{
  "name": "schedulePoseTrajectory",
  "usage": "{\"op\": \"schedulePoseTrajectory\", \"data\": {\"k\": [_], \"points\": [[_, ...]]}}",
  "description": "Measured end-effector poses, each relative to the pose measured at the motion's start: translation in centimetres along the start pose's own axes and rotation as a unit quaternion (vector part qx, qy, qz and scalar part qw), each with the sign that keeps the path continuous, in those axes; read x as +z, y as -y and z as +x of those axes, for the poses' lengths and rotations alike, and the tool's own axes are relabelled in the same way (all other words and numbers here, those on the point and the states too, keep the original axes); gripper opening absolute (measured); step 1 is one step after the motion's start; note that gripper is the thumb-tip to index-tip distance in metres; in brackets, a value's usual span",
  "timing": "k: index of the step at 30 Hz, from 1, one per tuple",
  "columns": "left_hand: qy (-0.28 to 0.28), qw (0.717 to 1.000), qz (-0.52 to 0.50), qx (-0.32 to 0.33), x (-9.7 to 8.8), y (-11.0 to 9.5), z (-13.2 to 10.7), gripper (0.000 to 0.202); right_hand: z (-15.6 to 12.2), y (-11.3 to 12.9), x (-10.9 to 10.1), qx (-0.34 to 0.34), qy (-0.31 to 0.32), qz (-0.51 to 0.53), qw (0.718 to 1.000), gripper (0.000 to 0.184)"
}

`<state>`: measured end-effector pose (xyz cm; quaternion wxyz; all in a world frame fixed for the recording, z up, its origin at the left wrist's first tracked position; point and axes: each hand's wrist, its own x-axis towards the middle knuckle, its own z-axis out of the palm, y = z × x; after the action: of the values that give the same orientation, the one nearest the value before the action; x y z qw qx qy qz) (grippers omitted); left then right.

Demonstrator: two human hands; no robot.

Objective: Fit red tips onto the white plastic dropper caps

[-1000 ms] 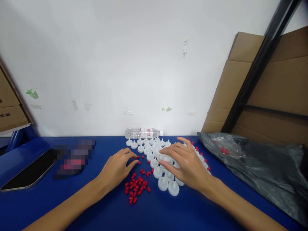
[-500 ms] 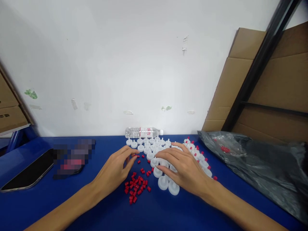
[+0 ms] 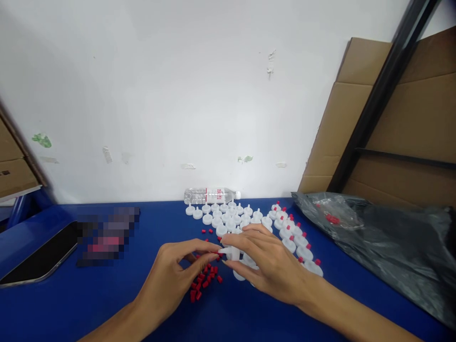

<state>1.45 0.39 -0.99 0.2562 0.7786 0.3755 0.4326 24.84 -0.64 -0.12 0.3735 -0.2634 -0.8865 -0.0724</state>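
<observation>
Low in the middle of the frame, the right hand (image 3: 272,266) is clamped on one white nozzle cap (image 3: 228,250). The left hand (image 3: 174,270) pinches thumb and forefinger together at its point, right by a heap of roughly twenty loose red tips (image 3: 204,281). Behind them stand about twenty bare white caps (image 3: 228,216) and, right of those, about ten red-tipped caps (image 3: 290,235); one water bottle (image 3: 212,195) lies farthest back.

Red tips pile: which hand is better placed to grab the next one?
Probably the left. The left hand hovers right at the loose red tips, fingertips beside them, while the right hand is busy pinching a white cap.
</observation>
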Motion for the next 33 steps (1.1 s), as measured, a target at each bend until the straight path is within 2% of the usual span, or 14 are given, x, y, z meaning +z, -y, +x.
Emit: {"op": "schedulePoseTrajectory", "data": {"k": [10,12,15,17,22,29,33], "points": [[-0.021,1.0,0.003,0.023,0.1,-0.3,-0.5,0.016,0.1,0.9,0.1,-0.017,-0.028,0.033,0.999,0.03],[-0.012,0.997,0.046,0.068,0.0,0.0,-0.5,0.018,0.0,1.1,0.3,-0.015,-0.027,0.038,0.999,0.03],[0.044,0.979,0.124,0.157,-0.4,0.2,-0.6,0.023,-0.1,1.3,0.4,-0.017,-0.024,0.035,0.999,0.031],[0.069,0.969,0.153,0.182,-0.6,0.0,-0.8,0.023,-0.1,1.6,0.2,-0.029,-0.03,0.023,0.999,0.027],[0.054,0.97,0.148,0.183,-0.3,-0.5,-1.2,0.02,0.3,2.4,-0.1,-0.039,-0.051,-0.007,0.998,0.02],[0.11,0.98,0.11,0.125,-0.2,-0.5,-1.6,0.028,0.1,2.6,0.1,-0.06,-0.039,-0.05,0.996,0.021],[0.093,0.972,0.14,0.164,-0.2,-0.6,-1.3,0.028,0.5,2.5,-0.2,-0.074,-0.039,-0.079,0.993,0.02]]}}
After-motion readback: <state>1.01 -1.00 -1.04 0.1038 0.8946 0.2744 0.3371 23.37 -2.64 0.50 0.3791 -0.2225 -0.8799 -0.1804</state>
